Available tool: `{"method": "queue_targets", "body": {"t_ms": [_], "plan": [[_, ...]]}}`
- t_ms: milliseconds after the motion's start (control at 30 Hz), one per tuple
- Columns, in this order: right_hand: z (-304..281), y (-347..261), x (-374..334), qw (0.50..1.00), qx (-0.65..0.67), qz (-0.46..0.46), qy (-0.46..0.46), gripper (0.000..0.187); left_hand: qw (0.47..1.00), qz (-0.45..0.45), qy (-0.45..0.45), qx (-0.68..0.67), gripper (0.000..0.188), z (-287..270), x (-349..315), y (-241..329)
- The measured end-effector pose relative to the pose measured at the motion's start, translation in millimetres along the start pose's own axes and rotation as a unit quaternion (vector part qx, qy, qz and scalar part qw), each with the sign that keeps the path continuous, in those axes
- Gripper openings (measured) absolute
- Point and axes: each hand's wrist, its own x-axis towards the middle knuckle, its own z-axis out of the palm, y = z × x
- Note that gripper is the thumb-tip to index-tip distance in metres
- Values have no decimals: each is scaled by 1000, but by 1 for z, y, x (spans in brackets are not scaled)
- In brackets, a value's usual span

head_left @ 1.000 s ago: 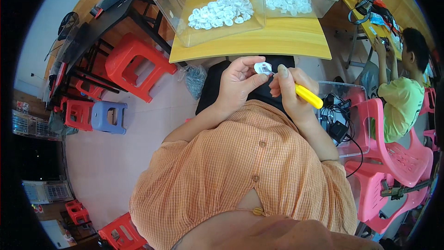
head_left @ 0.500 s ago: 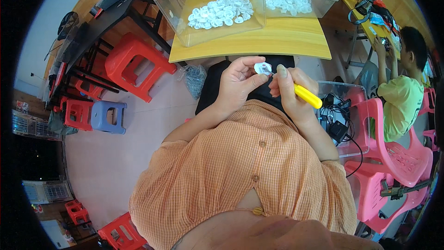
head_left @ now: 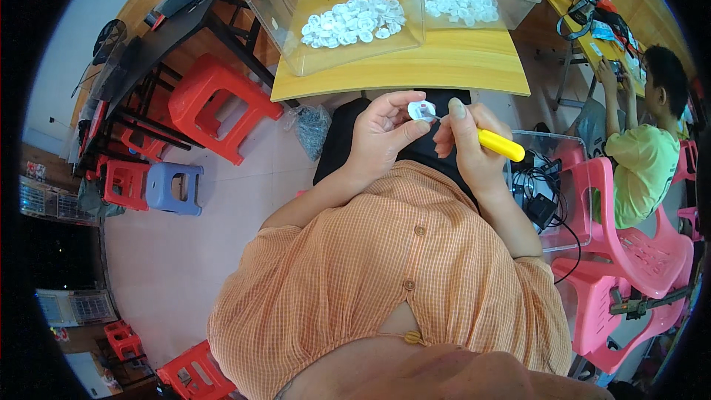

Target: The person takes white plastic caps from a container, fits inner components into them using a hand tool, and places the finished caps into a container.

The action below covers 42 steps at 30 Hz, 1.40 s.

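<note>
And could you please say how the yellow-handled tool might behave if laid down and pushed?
The yellow-handled tool would probably roll, as its handle looks rounded. Its slim, straight shaft seems stiff, and the smooth handle might be slippery.

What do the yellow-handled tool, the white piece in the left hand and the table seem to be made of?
Tool: smooth, glossy yellow handle, probably plastic; thin grey shaft, likely metal. White piece: opaque and pale, perhaps moulded plastic, but too small to be sure. Table: yellow, faintly grained top, so wood or wood-look laminate.
</note>
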Motion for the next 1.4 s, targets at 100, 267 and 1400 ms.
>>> {"method": "queue_targets", "body": {"t_ms": [100, 267, 1400], "plan": [[0, 2, -1, 1000, 3, -2, 1, 26, 1000, 3, -6, 2, 38, 0, 0, 0], [2, 4, -3, 1000, -3, -2, 9, 26, 1000, 6, -3, 4, 37, -1, 0, 0], [-41, 1, 13, 997, 4, -54, 51, 25, 995, 20, -86, 38, 41, 32, 37, -2]]}}
